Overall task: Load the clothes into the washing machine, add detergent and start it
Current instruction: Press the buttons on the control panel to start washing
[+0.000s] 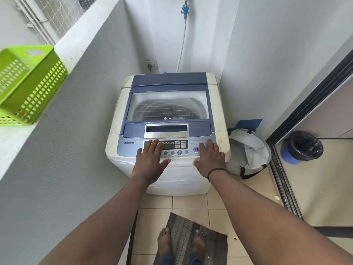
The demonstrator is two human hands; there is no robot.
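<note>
A white and blue top-loading washing machine [122, 111] stands in the corner with its glass lid [167, 104] down. The drum shows dimly through the glass, with something dark inside. My left hand [150, 161] lies flat on the left part of the control panel [131, 148], fingers spread, holding nothing. My right hand [209, 159] rests flat on the panel's right side, a fingertip at the round button above the play/pause button [196, 149]. A laundry bag [250, 152] with white lining sits on the floor to the right of the machine.
A green plastic basket [28, 83] sits on the ledge at the left. A blue bin with a black liner [301, 147] stands beyond the sliding door track [282, 180] on the right. A doormat [191, 240] lies under my feet. A water hose [182, 44] hangs behind the machine.
</note>
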